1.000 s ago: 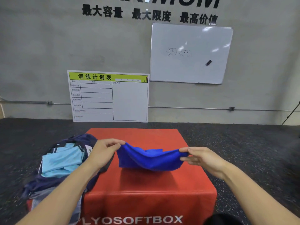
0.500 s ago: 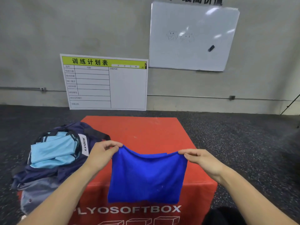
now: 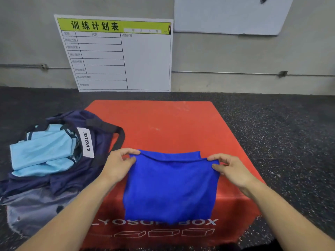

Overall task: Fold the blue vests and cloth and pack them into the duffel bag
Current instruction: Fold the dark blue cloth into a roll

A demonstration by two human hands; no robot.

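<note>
The fingers of the left hand pinch the upper left corner of the blue cloth, thumb below and the other fingers curled over the edge. The fingers of the right hand pinch the upper right corner the same way. Between the two sets of fingers the top edge of the cloth runs nearly straight, with a narrow fold turned over along it. Below the fingers the cloth hangs over the near edge of the red soft box, covering part of the white lettering on its front face. Beyond the fingers the top of the box lies bare. Just beside the left fingers, on their outer side, the dark navy duffel bag sits on the left edge of the box, its mouth open and its black strap looping toward the fingers. Inside the bag lie folded light blue vests, next to a white label. Farther off, past the box, a training schedule board leans against the grey wall, with a whiteboard mounted above and to its right. Dark speckled floor surrounds the box.
</note>
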